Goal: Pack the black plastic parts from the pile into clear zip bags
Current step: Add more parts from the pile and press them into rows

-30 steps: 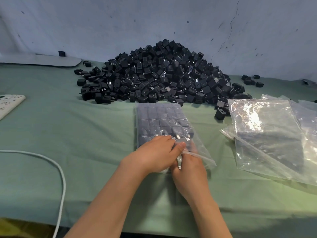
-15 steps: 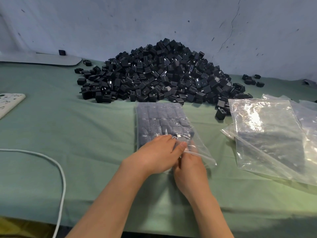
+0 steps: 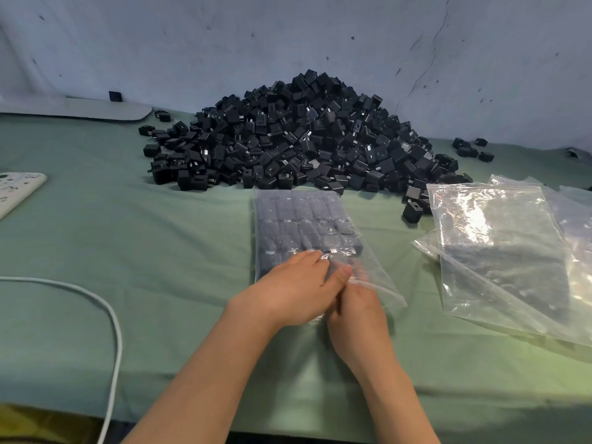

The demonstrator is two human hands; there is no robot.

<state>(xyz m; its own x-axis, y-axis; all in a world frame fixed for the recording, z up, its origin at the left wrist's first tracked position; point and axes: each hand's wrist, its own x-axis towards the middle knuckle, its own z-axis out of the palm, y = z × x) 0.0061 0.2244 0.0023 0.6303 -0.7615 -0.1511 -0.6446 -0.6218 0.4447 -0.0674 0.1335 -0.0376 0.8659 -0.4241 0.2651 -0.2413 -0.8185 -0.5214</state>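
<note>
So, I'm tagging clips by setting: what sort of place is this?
Probably a small packing workshop: a big pile of black parts on a cloth-covered table, one filled bag in front, more clear bags at right.

Soft, dim bluish light leaves white glare on the clear bags (image 3: 474, 219) right of the right grip (image 3: 355, 315), faint shadows beneath it, and wide-angle bowing at the edges.

Green table (image 3: 160, 251), black parts pile (image 3: 304, 133); filled bag (image 3: 298, 222), clear bags (image 3: 499, 245); white cable (image 3: 109, 315)
</note>
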